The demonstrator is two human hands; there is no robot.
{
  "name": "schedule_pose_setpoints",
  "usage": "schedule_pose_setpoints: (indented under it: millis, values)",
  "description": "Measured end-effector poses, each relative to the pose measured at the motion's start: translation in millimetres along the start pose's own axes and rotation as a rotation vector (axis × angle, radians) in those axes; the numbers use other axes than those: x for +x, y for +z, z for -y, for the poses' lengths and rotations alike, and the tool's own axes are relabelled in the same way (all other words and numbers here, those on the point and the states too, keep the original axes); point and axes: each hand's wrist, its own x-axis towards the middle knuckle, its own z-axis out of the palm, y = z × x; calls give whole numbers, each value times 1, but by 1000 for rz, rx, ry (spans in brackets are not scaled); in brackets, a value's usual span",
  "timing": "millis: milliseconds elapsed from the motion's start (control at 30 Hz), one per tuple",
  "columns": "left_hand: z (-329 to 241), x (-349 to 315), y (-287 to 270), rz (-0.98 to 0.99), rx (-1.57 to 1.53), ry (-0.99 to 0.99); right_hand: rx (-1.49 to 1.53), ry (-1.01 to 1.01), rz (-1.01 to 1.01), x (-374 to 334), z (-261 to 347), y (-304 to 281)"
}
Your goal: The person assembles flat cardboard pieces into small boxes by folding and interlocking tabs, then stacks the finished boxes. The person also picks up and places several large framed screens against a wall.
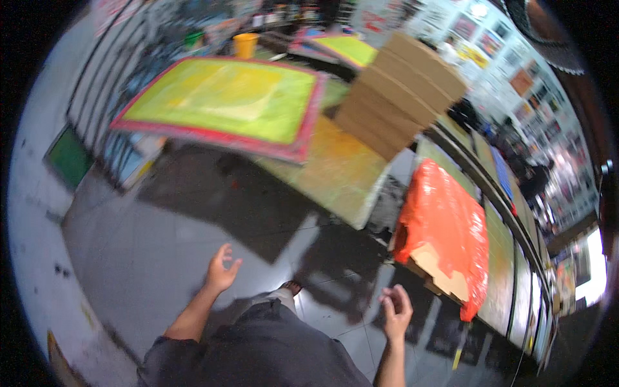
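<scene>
My left hand (222,269) hangs in the air over the tiled floor with nothing in it, its fingers loosely apart. On the other side of my body, my right hand (396,309) is also bare, fingers half curled and apart. Closest to the right hand is an orange-red plastic sheet or bag (442,219) draped over cardboard (442,269) on a long table; the hand stays clear of it. Ahead, a screen-printing frame (225,97) with yellow-green mesh and a pink-red border juts out past a stained tabletop (345,169).
A folded brown cardboard sheet (400,93) stands on the tabletop. Behind the frame are a yellow bucket (245,46) and another yellow-green screen (348,49). A long table (500,264) runs along the right. A dark green panel (69,157) leans by the left wall.
</scene>
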Motion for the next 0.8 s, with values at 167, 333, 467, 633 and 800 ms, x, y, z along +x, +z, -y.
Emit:
schedule_pose_setpoints:
  millis: [167,333,467,633,800]
  values:
    - [147,-114,-71,433,425,-491,72,504,140,-94,-82,63]
    - [314,-254,-136,357,607,-676,115,465,341,-111,-61,141]
    - [409,-377,-190,446,822,-386,82,339,516,-111,-38,217]
    - [478,-383,-231,110,211,-1016,36,397,649,-109,-4,325]
    - [528,-268,-298,-294,-169,-1138,-144,334,854,-80,26,456]
